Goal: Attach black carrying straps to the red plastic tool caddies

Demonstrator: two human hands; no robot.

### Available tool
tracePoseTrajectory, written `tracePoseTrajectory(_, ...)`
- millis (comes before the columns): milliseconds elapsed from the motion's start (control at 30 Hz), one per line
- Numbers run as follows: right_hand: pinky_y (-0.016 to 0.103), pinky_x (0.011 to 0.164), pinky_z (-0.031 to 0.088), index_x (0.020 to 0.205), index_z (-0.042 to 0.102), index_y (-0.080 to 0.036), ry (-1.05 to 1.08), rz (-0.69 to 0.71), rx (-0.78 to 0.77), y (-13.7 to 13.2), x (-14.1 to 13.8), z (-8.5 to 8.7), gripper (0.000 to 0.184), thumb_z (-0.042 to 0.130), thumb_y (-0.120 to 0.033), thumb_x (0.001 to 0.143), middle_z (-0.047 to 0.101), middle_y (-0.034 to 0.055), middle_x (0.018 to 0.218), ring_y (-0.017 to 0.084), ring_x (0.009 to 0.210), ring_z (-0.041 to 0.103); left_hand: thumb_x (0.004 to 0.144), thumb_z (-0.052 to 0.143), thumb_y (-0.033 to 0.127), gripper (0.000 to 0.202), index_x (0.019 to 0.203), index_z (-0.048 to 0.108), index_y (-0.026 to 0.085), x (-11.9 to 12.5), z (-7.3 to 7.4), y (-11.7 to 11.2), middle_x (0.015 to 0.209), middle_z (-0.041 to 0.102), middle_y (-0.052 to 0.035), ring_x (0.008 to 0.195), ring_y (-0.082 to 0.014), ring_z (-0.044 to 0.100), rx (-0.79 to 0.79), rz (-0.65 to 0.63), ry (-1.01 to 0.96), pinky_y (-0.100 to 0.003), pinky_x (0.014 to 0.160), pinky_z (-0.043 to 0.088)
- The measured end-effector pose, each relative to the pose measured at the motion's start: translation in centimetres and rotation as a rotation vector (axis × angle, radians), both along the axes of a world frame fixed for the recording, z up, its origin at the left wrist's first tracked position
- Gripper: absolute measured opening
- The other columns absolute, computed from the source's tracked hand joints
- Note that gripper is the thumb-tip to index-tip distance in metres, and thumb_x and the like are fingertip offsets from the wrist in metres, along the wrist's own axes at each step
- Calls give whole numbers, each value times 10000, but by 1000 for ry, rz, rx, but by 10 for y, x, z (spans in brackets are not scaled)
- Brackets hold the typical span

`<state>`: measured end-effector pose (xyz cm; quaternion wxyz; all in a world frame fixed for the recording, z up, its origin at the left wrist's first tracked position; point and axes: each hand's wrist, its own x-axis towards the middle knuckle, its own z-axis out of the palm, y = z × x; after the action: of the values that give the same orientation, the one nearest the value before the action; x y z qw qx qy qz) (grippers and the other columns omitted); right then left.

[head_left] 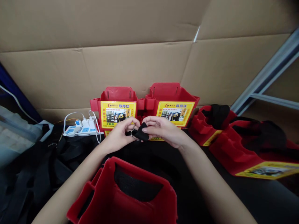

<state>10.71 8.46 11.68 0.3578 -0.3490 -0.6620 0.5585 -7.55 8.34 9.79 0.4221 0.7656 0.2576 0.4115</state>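
Both hands meet above a red plastic tool box (142,208), which sits open in front of me with a wide slot in its far wall. My left hand (120,133) is closed at a shiny metal ring (132,137), thumb and fingers pinching near it. In my right hand (162,129) is the folded end of a black webbing strap (142,133), pinched between thumb and fingers right beside the ring. Some of the strap is hidden by the fingers, so I cannot tell exactly how it passes the ring.
Two labelled red tool boxes (167,90) stand against the cardboard wall (140,68). More red boxes (233,149) with black straps lie at right, near a metal frame (263,74). Leftward are a white power strip (81,130), loose black straps (39,174) and a translucent bag (16,130).
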Motion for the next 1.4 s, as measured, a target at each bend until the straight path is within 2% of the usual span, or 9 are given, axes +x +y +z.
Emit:
tracePoseTrajectory(100,206,647,497,889,590,-144,-47,-7,22,1,1,1,206,633,-186,692,632,32,849,101,763,602,731,615,165,285,968,458,178,0,0,-2,809,603,-4,751,-122,621,-32,-68,25,-237,703,487)
tracePoseTrajectory(200,189,603,498,807,607,-132,-60,8,12,2,1,1,131,619,-157,679,637,22,774,84,679,595,742,598,148,301,1023,496,182,0,1,-5,908,612,-29,780,-126,632,-3,-102,79,-243,734,487)
tracePoseTrajectory(400,189,508,506,741,558,-142,-60,5,-19,4,-2,-4,56,579,-130,690,601,-12,647,74,552,576,691,651,160,266,934,542,167,1,0,-5,817,626,-11,745,-118,622,-26,-66,127,-232,685,486)
tracePoseTrajectory(567,196,481,499,799,590,-150,-103,-6,4,1,-4,-5,73,571,-194,744,547,-37,530,65,453,541,675,666,179,258,896,534,169,5,-1,-6,840,649,-23,793,-134,635,-141,-116,47,-280,762,499)
tracePoseTrajectory(733,198,562,506,895,567,-144,55,236,-121,10,5,-8,195,594,-282,760,618,30,793,92,662,604,658,678,167,270,891,543,164,0,5,-7,811,648,-12,758,-120,633,-137,-73,30,-253,723,505)
tracePoseTrajectory(867,162,489,466,867,548,-132,136,343,-220,20,12,-15,280,557,-399,783,610,48,790,104,693,605,671,673,179,244,878,545,162,-6,7,-4,808,640,-11,734,-102,622,-88,-38,32,-225,693,497)
tracePoseTrajectory(1000,130,420,420,796,559,-127,25,230,-156,21,9,-17,248,590,-371,761,601,14,706,55,544,556,668,668,155,265,898,536,153,-7,7,-2,829,639,-25,757,-115,622,-162,-128,61,-252,728,499)
tracePoseTrajectory(1167,159,461,482,807,592,-135,-43,51,8,19,11,-7,204,665,-284,688,591,-3,686,54,531,540,644,685,132,282,889,549,155,-12,7,0,808,626,-11,722,-92,594,-209,-199,92,-212,675,472)
tracePoseTrajectory(1400,217,508,541,832,563,-160,125,-359,280,4,25,16,220,678,-239,661,580,20,776,108,643,586,653,681,150,169,782,571,146,-12,6,4,816,603,-1,737,-75,547,-106,-108,73,-185,668,423)
